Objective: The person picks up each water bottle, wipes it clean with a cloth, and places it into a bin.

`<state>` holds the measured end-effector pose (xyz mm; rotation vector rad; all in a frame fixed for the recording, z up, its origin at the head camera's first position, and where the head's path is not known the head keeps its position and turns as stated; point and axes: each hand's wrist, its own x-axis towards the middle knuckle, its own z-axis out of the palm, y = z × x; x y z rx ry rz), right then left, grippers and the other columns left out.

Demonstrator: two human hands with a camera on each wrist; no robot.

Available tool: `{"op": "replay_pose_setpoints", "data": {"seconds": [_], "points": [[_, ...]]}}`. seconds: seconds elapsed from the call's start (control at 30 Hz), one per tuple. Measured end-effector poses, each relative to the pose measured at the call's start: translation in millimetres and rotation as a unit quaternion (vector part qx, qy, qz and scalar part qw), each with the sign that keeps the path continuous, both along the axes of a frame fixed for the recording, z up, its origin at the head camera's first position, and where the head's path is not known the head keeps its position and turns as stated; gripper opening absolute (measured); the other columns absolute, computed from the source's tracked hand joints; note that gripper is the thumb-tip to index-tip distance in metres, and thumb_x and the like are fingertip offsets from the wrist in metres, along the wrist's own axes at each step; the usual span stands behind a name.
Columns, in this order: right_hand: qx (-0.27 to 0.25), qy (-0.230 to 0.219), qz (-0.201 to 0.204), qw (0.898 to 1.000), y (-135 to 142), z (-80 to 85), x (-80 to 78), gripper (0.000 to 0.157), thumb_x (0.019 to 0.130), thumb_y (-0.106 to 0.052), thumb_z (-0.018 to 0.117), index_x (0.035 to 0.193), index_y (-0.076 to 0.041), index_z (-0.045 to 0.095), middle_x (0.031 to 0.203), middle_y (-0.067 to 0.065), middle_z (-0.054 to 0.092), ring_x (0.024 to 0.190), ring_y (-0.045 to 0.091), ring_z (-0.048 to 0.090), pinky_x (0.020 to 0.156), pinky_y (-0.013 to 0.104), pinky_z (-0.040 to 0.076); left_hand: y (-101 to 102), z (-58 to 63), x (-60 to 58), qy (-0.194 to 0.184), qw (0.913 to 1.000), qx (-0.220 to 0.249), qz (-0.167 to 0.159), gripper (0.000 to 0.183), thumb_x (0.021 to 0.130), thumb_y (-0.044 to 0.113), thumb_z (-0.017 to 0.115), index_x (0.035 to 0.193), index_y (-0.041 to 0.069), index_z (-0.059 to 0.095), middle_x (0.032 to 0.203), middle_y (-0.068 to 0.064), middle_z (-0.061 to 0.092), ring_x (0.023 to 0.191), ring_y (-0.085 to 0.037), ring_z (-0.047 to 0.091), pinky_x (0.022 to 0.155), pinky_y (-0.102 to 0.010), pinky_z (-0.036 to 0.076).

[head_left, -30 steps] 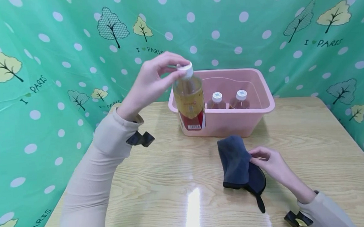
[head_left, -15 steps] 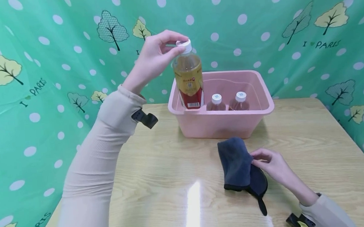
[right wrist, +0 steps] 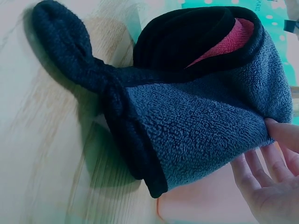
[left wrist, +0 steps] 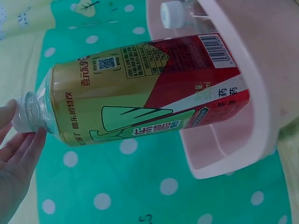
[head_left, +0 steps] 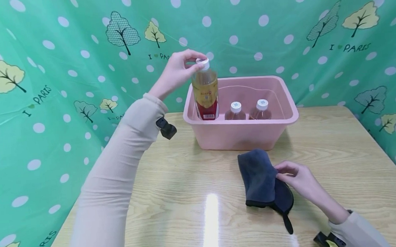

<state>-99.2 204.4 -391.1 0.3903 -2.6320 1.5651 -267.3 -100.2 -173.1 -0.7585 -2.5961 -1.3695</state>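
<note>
My left hand (head_left: 181, 70) pinches the white cap of a drink bottle (head_left: 206, 97) with a gold and red label. The bottle hangs upright at the left end of a pink plastic bin (head_left: 235, 134), its base just inside the front rim. In the left wrist view the bottle's label (left wrist: 140, 88) faces the camera and its bottom end overlaps the rim. At the right, my right hand (head_left: 296, 176) pinches the edge of a dark blue-grey towel (head_left: 257, 178) with black trim and a hanging loop. The right wrist view shows a pink inner side (right wrist: 229, 42) in the towel's fold.
Two more white-capped bottles, one in the middle (head_left: 235, 112) and one to its right (head_left: 261, 111), stand inside the bin. The wooden table (head_left: 175, 199) ends at a green dotted curtain (head_left: 91, 73) behind and at both sides.
My left hand has lifted the bottle from in front of the bin over its rim, then lowered it slightly inside. The right hand and towel have shifted slightly right.
</note>
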Motion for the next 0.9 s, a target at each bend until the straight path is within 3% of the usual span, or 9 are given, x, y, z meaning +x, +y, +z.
{"op": "replay_pose_setpoints", "data": {"seconds": [0.17, 0.47, 0.57, 0.77, 0.9], "points": [[-0.001, 0.000, 0.001, 1.000, 0, 0.0, -0.5, 0.014, 0.080, 0.000, 0.061, 0.094, 0.003, 0.063, 0.086, -0.010, 0.062, 0.080, -0.005, 0.055, 0.067, 0.017, 0.049, 0, -18.8, -9.6, 0.000, 0.9993, -0.037, 0.009, 0.026, 0.088, 0.008, 0.054, 0.112, 0.003, 0.058, 0.112, -0.007, 0.057, 0.099, -0.013, 0.054, 0.083, -0.018, 0.045], [0.002, -0.001, 0.000, 1.000, 0, -0.2, 0.1, 0.014, 0.080, -0.001, 0.062, 0.093, 0.002, 0.064, 0.087, -0.006, 0.063, 0.081, -0.005, 0.055, 0.067, 0.018, 0.049, -1, -45.4, -16.6, -0.001, 0.9969, -0.078, 0.010, 0.024, 0.088, 0.010, 0.054, 0.111, 0.003, 0.059, 0.112, -0.008, 0.057, 0.102, -0.015, 0.053, 0.084, -0.021, 0.045], [0.004, 0.005, 0.000, 1.000, 1, -0.9, 0.2, 0.013, 0.079, 0.000, 0.062, 0.093, 0.002, 0.064, 0.086, -0.008, 0.063, 0.080, -0.005, 0.055, 0.067, 0.018, 0.049, -1, -52.8, -17.3, 0.002, 0.9967, -0.081, 0.005, 0.024, 0.088, 0.008, 0.054, 0.110, 0.002, 0.058, 0.111, -0.009, 0.057, 0.101, -0.017, 0.053, 0.084, -0.022, 0.045], [-0.002, 0.002, 0.000, 1.000, 1, -3.0, 0.5, 0.013, 0.079, 0.000, 0.062, 0.093, 0.002, 0.064, 0.086, -0.009, 0.062, 0.080, -0.004, 0.055, 0.067, 0.018, 0.049, 0, -67.6, -17.5, -0.038, 0.9967, -0.072, 0.003, 0.024, 0.089, 0.006, 0.052, 0.112, 0.003, 0.057, 0.113, -0.009, 0.055, 0.102, -0.020, 0.056, 0.083, -0.023, 0.046], [-0.004, 0.006, 0.001, 1.000, 1, -4.6, 0.2, 0.013, 0.079, 0.001, 0.062, 0.092, 0.003, 0.064, 0.085, -0.011, 0.062, 0.080, -0.005, 0.055, 0.067, 0.017, 0.049, 0, -78.0, -18.2, -0.031, 0.9967, -0.074, -0.002, 0.023, 0.088, 0.005, 0.053, 0.110, 0.001, 0.058, 0.113, -0.010, 0.055, 0.101, -0.020, 0.056, 0.084, -0.022, 0.046]]}}
